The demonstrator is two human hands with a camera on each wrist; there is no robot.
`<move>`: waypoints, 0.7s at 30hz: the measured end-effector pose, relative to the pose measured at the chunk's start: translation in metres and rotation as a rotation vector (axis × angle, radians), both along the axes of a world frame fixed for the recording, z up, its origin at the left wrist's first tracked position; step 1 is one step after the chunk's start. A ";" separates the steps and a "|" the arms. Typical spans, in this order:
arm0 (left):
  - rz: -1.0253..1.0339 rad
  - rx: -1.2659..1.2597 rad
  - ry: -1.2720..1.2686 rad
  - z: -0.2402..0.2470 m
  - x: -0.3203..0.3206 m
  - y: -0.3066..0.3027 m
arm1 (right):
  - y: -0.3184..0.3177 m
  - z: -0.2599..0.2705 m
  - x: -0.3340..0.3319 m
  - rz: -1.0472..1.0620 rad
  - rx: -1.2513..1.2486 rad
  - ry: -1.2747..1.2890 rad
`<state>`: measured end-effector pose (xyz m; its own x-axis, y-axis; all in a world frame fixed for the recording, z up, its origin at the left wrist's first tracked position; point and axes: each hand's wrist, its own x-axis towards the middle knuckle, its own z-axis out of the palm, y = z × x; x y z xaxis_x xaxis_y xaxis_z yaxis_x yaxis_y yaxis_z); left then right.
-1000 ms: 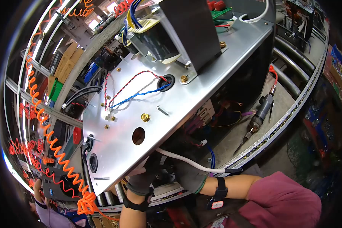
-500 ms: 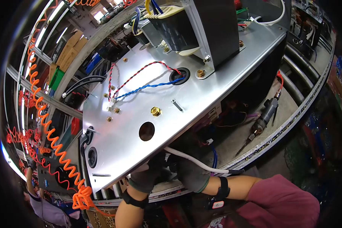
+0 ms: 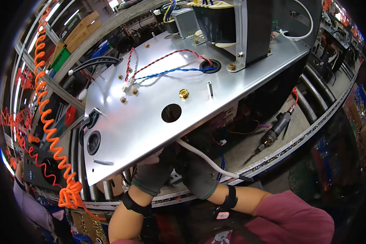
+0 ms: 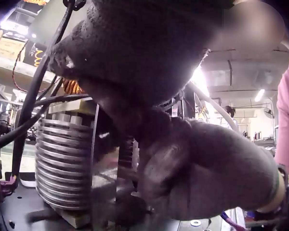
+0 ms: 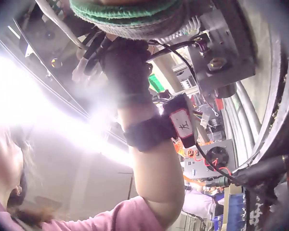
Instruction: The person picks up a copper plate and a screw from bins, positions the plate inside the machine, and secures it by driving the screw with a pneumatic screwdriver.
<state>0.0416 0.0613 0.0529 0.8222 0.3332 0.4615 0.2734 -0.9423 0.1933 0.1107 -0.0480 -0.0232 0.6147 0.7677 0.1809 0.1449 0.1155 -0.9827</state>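
A silver metal panel [image 3: 122, 138] carries a twisted red-and-black wire pair, a blue pair and brass bolts. Below its front edge are both gloved hands, with most fingers hidden. The left hand [image 3: 148, 175] reaches up against the panel's underside; pale fingertips [image 5: 79, 72] show beside dark cables in the right wrist view. Close to it is the right hand [image 3: 199, 179], its dark glove [image 4: 207, 168] bent inward in the left wrist view. I cannot tell what either hand holds. A white cable [image 3: 207, 160] with a black end passes over the right hand. Stacked metal rings [image 4: 65, 163] stand beside the hands.
A grey power screwdriver [image 3: 274, 130] with a red hose lies right of the hands on the bench. Metal rollers [image 3: 315, 87] run behind it. An orange coiled hose [image 3: 49, 118] hangs at left. A black transformer [image 3: 215, 24] and upright dark plate [image 3: 258, 32] stand on the panel.
The head view has turned, so the panel's parts sit further right and its near edge looks flatter. Both hands stay close together under the panel's front edge; the screwdriver lies where it was.
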 end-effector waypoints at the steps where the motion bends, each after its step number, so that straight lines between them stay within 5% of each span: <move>1: 0.007 -0.010 -0.008 0.004 0.002 -0.002 | -0.003 0.000 0.001 -0.026 -0.031 -0.166; 7: -0.093 0.189 0.177 0.012 0.000 0.005 | -0.002 0.012 0.001 0.005 -0.051 -0.010; 9: -0.112 0.126 0.165 0.015 0.002 0.007 | -0.001 0.004 0.002 -0.035 -0.057 -0.241; 11: -0.058 -0.058 0.223 0.021 0.006 0.007 | 0.001 0.008 0.000 -0.041 -0.045 -0.114; 13: -0.099 0.088 0.190 0.019 0.008 0.012 | 0.001 0.010 -0.001 -0.147 -0.148 -0.338; 14: -0.078 0.033 0.221 0.020 0.010 0.013 | 0.009 -0.001 -0.002 -0.056 0.051 0.282; 15: -0.059 -0.022 0.254 0.023 0.010 0.012 | 0.011 -0.008 0.001 -0.049 0.053 0.272; 17: -0.109 -0.155 0.106 0.007 0.006 0.020 | 0.011 -0.017 0.006 -0.132 -0.168 -0.429; 21: -0.076 -0.062 0.110 0.014 0.010 0.019 | 0.017 -0.018 0.008 -0.091 -0.125 -0.155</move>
<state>0.0513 0.0799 0.0671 0.8907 0.2930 0.3476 0.2244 -0.9483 0.2245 0.1188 -0.0308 -0.0409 0.6551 0.7325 0.1853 0.2995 -0.0266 -0.9537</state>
